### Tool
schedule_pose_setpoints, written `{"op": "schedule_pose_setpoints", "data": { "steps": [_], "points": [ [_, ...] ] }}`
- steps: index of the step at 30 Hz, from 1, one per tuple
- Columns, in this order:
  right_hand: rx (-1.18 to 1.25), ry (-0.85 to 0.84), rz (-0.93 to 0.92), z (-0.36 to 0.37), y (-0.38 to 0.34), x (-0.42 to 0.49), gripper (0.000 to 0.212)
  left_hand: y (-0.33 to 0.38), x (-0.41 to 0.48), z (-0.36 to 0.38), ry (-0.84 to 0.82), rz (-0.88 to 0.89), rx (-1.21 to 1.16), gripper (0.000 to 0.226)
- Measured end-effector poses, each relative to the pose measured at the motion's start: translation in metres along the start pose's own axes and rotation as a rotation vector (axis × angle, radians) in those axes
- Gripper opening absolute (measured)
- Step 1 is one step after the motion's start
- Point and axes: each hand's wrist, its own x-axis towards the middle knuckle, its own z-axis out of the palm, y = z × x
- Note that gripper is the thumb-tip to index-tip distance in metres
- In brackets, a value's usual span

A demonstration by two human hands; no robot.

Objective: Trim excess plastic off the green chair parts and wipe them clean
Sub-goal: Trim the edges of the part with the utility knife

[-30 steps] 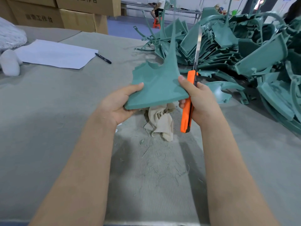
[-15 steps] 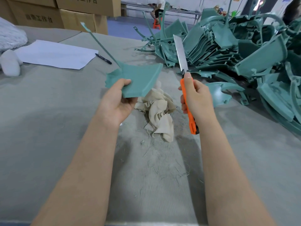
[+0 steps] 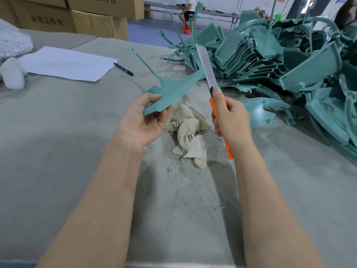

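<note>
In the head view, our left hand (image 3: 144,120) pinches the near corner of the green chair part (image 3: 173,91), thumb on top and fingers curled under. The part hangs above the cloth (image 3: 188,130) near the middle of the table (image 3: 58,142). Our right hand (image 3: 229,120) is wrapped tight round the orange handle of the knife (image 3: 207,70), whose long bare blade points far and up. The part's far tip sits at the blade; we cannot tell whether they touch. Held by only one corner, the part could twist under the cut, and the blade might skid toward our left fingers or gouge the good face. Half a second ago the part lay flatter and farther left, well apart from the blade; it has since swung right to meet it.
</note>
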Motion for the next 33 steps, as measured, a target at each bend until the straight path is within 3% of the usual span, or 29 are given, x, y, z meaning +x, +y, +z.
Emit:
{"op": "schedule_pose_setpoints", "data": {
  "steps": [8, 18, 21, 24, 27, 33],
  "points": [
    [-0.046, -0.192, -0.083, 0.023, -0.016, -0.014, 0.056, 0.001, 0.001, -0.001, -0.036, -0.021, -0.179, 0.008],
    [-0.079, -0.506, -0.272, 0.03, -0.035, -0.031, 0.06, 0.006, 0.004, -0.006, -0.072, 0.086, -0.232, 0.02],
    [0.083, -0.338, -0.132, 0.017, -0.034, -0.021, 0.054, 0.009, 0.002, -0.008, -0.102, 0.022, -0.199, 0.016],
    [0.206, -0.136, 0.091, -0.003, -0.025, -0.009, 0.065, 0.01, -0.002, -0.011, -0.155, -0.031, -0.145, 0.016],
    [0.19, -0.15, 0.213, -0.016, -0.019, -0.007, 0.065, 0.01, -0.001, -0.014, -0.161, -0.047, -0.077, 0.023],
    [0.133, -0.217, 0.208, -0.016, -0.02, -0.009, 0.066, 0.01, -0.002, -0.015, -0.167, -0.055, 0.016, 0.015]
  ]
}}
